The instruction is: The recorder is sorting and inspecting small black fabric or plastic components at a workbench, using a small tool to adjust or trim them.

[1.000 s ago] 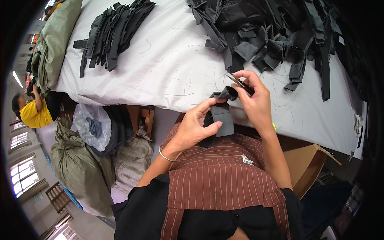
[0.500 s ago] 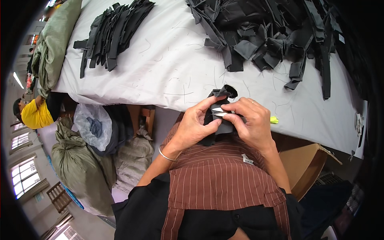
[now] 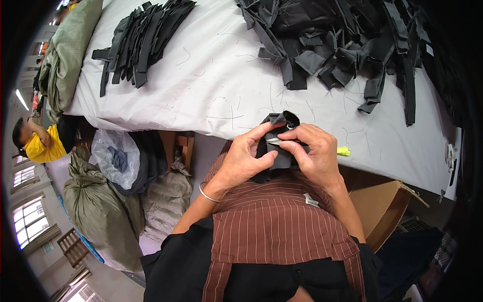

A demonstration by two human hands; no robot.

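Observation:
My left hand grips a dark grey fabric piece between thumb and fingers, at the near edge of the table. The upper end of the piece curls into a loop. My right hand pinches small metal thread snips between thumb and forefinger. Their blades lie together against the fabric, pointing toward my left hand. The rest of the snips is hidden by my right hand. Just right of that hand, a small bright yellow-green item shows at the table edge; I cannot tell its kind.
On the white-covered table lie a stack of dark fabric strips and a larger heap of dark pieces, with loose threads. A clear plastic bag, a green sack and a cardboard box stand below. A person in yellow is far left.
The blades of the snips have come together; they were spread apart before. Both hands stay almost in place on the fabric. The person in yellow has raised an arm.

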